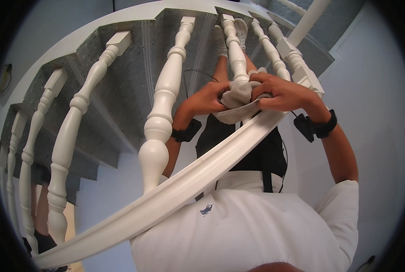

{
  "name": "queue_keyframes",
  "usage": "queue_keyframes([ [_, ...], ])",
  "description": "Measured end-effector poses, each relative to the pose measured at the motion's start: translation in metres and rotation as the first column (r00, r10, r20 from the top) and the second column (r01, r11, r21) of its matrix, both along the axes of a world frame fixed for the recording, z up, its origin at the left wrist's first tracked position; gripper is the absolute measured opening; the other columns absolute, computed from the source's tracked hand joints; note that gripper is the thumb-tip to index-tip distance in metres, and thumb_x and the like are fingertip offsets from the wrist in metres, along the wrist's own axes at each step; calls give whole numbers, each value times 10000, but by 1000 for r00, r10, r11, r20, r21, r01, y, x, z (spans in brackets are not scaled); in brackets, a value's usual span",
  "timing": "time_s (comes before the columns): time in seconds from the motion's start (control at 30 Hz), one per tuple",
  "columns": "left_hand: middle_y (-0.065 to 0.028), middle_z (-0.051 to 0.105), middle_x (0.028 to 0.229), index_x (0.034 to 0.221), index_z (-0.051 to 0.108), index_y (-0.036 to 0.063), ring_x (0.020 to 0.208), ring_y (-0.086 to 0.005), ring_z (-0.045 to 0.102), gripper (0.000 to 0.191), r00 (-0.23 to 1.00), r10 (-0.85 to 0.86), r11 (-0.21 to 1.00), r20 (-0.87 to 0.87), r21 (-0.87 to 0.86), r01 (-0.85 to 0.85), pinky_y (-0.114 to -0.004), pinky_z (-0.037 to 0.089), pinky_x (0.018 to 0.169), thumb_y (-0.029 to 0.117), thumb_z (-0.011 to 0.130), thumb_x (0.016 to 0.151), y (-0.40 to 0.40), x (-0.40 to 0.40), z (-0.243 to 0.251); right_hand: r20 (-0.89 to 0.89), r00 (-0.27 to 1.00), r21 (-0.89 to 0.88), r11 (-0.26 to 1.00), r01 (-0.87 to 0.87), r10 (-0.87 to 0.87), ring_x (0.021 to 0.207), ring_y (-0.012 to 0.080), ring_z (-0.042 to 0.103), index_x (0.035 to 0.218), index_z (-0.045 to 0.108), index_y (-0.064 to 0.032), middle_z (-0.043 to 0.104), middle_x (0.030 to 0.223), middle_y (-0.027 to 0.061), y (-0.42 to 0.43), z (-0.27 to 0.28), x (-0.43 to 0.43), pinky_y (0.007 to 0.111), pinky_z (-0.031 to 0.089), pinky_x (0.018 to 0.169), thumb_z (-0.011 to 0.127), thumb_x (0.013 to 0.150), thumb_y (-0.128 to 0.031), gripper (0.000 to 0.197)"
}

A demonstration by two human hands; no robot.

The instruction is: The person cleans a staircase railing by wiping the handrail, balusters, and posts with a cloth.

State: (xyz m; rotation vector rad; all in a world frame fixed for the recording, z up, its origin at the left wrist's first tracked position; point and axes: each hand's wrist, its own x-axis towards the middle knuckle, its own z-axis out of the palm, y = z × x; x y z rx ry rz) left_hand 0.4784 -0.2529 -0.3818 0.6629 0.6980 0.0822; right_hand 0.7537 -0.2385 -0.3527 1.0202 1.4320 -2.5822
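A grey-beige cloth (238,114) is bunched around the part of a white turned baluster (237,56) just above the handrail in the picture. My left hand (207,98) grips the cloth from the left side, its thumb and fingers pressed into the folds. From the right, my right hand (279,91) holds the other side of the same cloth against the baluster. The cloth hides the wrapped stretch of the baluster. The white handrail (188,180) curves past below both hands.
More white turned balusters (168,81) stand on both sides. Grey speckled stair treads (127,74) fan out behind them. A white newel post (299,64) is near my right hand. Another person's leg (41,210) shows at the lower left. Thin black cables hang near both arms.
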Motion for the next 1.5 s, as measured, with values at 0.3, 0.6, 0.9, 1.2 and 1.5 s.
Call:
queue_keyframes([
  [0.3, -111, 658, 941, 1048, 631, 21, 880, -212, 621, 309, 988, -154, 941, -23, 302, 154, -323, 494, 794, -18, 690, 748, -52, -23, -33, 218, 947, 178, 963, 201, -238, 1252, 358, 451, 1138, 671, -21, 458, 1377, 189, -16, 46, -11, 432, 368, 1063, 598, 898, -287, 366],
  [0.6, -99, 575, 1002, 1038, 608, 48, 1070, -319, 591, 386, 954, 74, 857, -292, 508, 89, -379, 488, 893, -67, 663, 673, -31, 18, -40, 316, 706, 514, 740, 434, -634, 1173, 375, 519, 1271, 624, -126, 531, 1310, 188, -93, 50, -23, 449, 388, 1024, 521, 902, -293, 418],
  [0.9, -198, 406, 1461, 1415, 458, 128, 1355, -382, 404, 807, 997, -54, 641, 54, 768, -7, -447, 371, 1102, -42, 756, 685, 3, 45, 29, 135, 474, 762, 397, 511, -870, 922, 386, 603, 1153, 617, 17, 634, 1026, 213, -110, 32, -33, 426, 468, 877, 481, 767, -200, 463],
  [1.2, -198, 466, 1397, 1302, 575, 101, 1259, -359, 494, 603, 992, -80, 497, -97, 859, 124, -440, 438, 1025, 96, 782, 735, -29, 47, 39, 96, 432, 819, 317, 478, -897, 988, 374, 552, 1124, 517, 36, 535, 1049, 235, -120, 36, -33, 416, 446, 906, 469, 753, -156, 421],
  [1.5, -189, 503, 1350, 1276, 589, 102, 1193, -357, 530, 570, 992, 27, 392, -125, 914, 105, -436, 457, 979, 98, 773, 737, -53, 47, 18, 85, 325, 817, 252, 518, -942, 777, 236, 538, 936, 546, 27, 540, 862, 131, -137, 25, -42, 342, 452, 737, 471, 816, -114, 199],
])
